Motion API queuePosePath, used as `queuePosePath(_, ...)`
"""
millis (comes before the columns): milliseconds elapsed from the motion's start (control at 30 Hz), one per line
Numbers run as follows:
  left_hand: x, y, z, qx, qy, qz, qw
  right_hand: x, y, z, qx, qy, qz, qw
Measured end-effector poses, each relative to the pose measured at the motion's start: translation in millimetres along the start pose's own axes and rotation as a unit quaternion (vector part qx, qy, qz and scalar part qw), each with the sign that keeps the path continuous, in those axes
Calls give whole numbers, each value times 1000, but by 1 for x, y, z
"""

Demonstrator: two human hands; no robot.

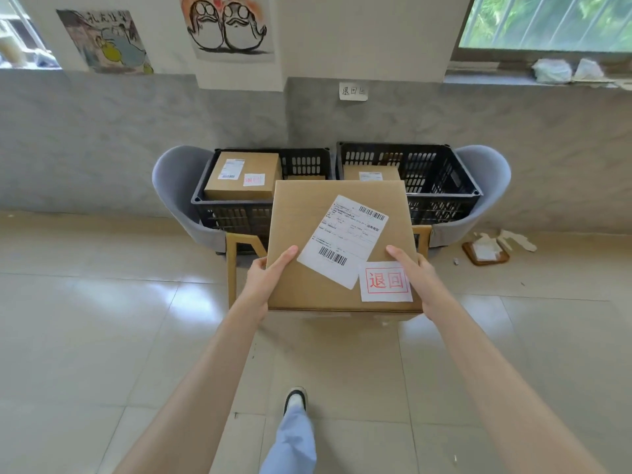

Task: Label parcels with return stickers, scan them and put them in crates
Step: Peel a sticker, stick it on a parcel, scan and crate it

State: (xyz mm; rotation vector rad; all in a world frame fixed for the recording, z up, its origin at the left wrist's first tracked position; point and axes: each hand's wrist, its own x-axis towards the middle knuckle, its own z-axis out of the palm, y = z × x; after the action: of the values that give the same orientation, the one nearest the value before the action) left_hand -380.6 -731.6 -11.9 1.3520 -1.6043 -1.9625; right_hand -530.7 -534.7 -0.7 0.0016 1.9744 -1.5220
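A person carries a flat brown cardboard parcel [328,248] at arm's length above a pale tiled floor [102,319], the left hand [265,278] gripping its left edge and the right hand [415,275] its right edge, thumbs on top. A white shipping label [343,239] and a red-stamped white return sticker [385,281] sit on its lid. Beyond it, two black plastic crates [441,186] holding parcels rest on grey chairs [174,186].

I see both forearms bare, no sleeves, no watch or rings; left hand [265,278] and right hand [415,273] ungloved; light blue trouser leg [292,439], black-and-white shoe [295,398]
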Motion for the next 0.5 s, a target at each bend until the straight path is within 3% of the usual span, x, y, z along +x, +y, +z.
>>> queuePosePath(500,180,98,44,16,-77,6,997,146,-80,35,27,96,30,995)
